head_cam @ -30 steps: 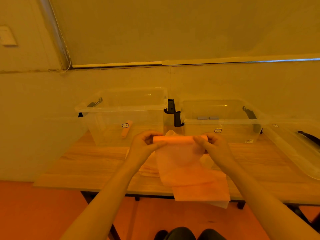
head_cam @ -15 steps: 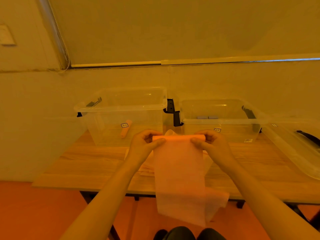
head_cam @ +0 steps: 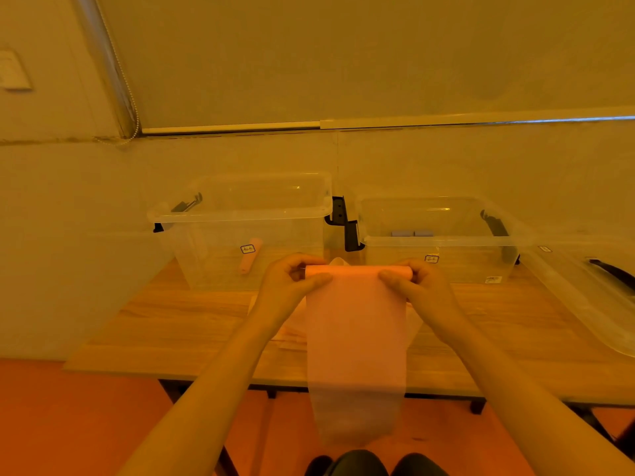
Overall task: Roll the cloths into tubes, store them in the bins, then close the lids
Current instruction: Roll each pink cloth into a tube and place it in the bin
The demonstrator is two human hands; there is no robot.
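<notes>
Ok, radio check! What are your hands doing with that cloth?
Left hand and right hand pinch the rolled top of the cloth. Rest hangs loose past the table edge. Both bins open, nothing blocking.

View: single head-worn wide-angle camera, looking forward and down from above and behind the hands, close over the left hand [head_cam: 285, 290] and right hand [head_cam: 424, 293] held up mid-frame. Field: the surface [head_cam: 192, 321] lies beneath and beyond the hands, the wall [head_cam: 378, 63] fills the upper half, and the floor [head_cam: 68, 424] shows below. No second view shares the scene.
</notes>
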